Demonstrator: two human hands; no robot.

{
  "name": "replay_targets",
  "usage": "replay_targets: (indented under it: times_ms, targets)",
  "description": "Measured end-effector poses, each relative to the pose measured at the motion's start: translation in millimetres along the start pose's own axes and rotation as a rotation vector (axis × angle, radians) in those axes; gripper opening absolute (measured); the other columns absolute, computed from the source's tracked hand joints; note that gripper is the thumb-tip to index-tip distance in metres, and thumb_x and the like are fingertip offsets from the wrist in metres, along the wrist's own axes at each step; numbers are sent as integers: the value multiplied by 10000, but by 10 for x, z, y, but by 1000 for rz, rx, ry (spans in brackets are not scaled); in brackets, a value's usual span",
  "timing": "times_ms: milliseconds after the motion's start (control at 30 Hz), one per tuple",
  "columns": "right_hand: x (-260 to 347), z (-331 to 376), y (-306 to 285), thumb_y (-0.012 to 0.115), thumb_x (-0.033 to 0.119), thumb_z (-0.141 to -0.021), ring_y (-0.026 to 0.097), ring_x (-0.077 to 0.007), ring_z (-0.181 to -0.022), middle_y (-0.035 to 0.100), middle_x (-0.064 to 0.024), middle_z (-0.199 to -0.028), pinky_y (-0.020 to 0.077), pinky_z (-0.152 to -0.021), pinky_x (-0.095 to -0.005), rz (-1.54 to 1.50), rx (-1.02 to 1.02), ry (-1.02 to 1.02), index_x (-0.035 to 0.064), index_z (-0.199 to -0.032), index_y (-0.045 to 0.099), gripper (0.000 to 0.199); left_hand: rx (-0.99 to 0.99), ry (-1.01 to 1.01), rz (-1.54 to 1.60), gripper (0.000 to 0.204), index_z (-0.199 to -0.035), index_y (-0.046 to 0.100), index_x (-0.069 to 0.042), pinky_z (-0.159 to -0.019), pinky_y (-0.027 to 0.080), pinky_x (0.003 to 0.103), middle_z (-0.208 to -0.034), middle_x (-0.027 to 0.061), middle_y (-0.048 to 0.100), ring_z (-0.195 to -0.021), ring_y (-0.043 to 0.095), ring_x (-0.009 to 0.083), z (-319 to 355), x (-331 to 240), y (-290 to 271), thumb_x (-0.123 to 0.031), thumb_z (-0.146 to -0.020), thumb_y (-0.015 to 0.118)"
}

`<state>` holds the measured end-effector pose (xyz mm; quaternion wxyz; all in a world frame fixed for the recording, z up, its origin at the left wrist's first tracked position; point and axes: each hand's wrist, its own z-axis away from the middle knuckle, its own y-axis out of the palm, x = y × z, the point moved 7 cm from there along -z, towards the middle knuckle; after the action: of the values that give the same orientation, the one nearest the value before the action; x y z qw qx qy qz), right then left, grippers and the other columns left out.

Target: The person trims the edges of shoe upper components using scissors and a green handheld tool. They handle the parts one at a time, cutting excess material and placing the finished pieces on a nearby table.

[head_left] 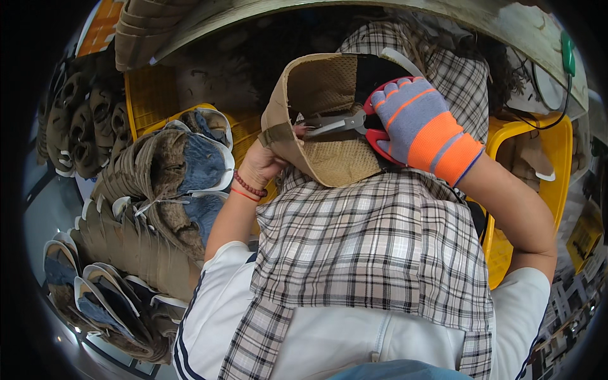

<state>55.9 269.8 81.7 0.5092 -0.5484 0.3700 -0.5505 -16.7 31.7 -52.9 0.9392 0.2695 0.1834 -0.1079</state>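
A tan shoe upper [277, 109] with a perforated beige lining is held up above my lap, its opening facing me. My left hand [269, 159], bare with beads at the wrist, pinches its left edge, the fingertips inside. My right hand [418, 120] wears a grey and orange glove and is wrapped round the red handles of a pair of scissors [345, 125]. The metal blades reach across the inside of the upper toward my left fingertips. Whatever lies between the blade tips is too small to make out.
Stacked fur-lined uppers [130, 168] lean at my left, with more brown ones [82, 120] behind. A yellow crate [144, 101] stands at the far left, another yellow crate [557, 183] by my right elbow. A worktop edge [278, 16] curves across the far side. My checked apron [354, 240] covers my lap.
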Motion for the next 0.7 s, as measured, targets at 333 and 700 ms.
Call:
replay_targets:
  times_ms: [333,700]
  targets:
    - [96,-51,98,616,260,-778,633,-205,-753,644,-56,-777,476,-607,-332,176,5,-48,110,-876,644,182,23,0,-2,287,-1104,612,20,-845,539,336,-1051,121,664,-945,646,204,-6,9,-91,-77,-834,624]
    - [-295,143,25,685,435,-745,671,-253,-744,688,-84,-824,512,-636,-348,-102,413,248,109,-1037,649,439,32,139,-115,357,-1143,569,21,-819,505,251,-1113,119,617,-992,612,204,9,-162,59,-31,-807,679]
